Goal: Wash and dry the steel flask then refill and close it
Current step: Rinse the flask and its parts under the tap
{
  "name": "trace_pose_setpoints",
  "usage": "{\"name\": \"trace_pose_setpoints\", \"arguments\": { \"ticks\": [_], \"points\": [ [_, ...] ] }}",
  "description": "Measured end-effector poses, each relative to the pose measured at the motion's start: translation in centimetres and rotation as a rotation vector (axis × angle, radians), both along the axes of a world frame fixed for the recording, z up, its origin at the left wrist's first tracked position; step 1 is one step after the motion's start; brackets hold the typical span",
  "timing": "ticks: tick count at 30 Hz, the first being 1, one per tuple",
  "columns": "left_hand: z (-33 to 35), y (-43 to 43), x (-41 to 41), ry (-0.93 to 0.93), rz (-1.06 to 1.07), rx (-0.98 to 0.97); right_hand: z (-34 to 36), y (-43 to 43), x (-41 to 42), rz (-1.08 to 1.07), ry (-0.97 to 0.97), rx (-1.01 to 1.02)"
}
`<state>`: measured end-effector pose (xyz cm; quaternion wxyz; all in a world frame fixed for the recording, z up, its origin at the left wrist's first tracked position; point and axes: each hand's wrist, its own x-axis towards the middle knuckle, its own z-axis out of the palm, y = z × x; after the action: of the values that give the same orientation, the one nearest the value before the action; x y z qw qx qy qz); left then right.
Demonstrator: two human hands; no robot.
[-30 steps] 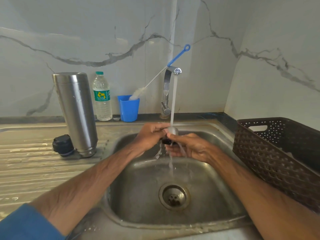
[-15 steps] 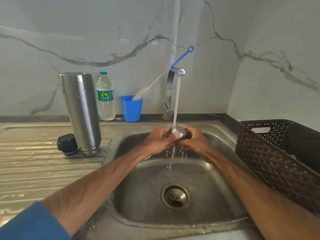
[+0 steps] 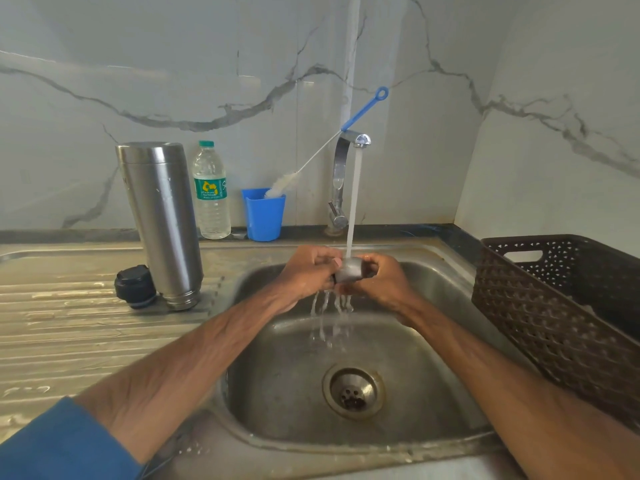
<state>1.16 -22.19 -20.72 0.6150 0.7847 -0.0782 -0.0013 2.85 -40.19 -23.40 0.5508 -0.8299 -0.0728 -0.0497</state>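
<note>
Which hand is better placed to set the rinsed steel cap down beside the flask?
Probably the left hand: the upside-down steel flask stands on the drainboard to its side, while the right hand would cross over.

Your left hand [image 3: 308, 271] and right hand [image 3: 377, 280] cover most of the small steel piece [image 3: 349, 270] at 12 o'clock; you cannot tell its full shape. The picture edge cuts the brown basket [image 3: 540, 306] at 3 o'clock. The bottle label [image 3: 210, 189] is too small to read.
</note>
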Motion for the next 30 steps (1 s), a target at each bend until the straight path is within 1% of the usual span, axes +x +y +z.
{"name": "trace_pose_setpoints", "arguments": {
  "ticks": [5,10,12,14,16,20,25,30],
  "points": [
    [0.0,0.7,0.2,-0.04,0.038,0.011,-0.7,0.6,0.1,0.036,0.076,0.081],
    [-0.2,0.8,0.2,-0.104,0.032,0.046,-0.1,0.4,-0.1,0.049,0.06,0.093],
    [0.0,0.8,0.2,-0.132,0.034,0.12,0.4,0.3,-0.4,0.023,0.031,0.069],
    [-0.2,0.8,0.3,-0.158,0.023,0.277,0.7,0.2,-0.5,0.001,0.017,0.038],
    [-0.6,1.0,0.4,-0.127,-0.022,0.393,0.9,0.0,-0.7,-0.005,0.003,0.015],
    [-1.2,1.0,0.2,0.007,-0.091,0.406,1.3,0.0,-1.1,0.006,-0.022,-0.077],
    [-1.1,0.9,0.4,0.058,-0.078,0.52,1.4,0.4,-1.5,-0.021,-0.019,-0.141],
    [-0.2,1.3,0.5,0.053,-0.054,0.466,1.5,0.5,-1.6,-0.039,-0.045,-0.199]
  ]
}}
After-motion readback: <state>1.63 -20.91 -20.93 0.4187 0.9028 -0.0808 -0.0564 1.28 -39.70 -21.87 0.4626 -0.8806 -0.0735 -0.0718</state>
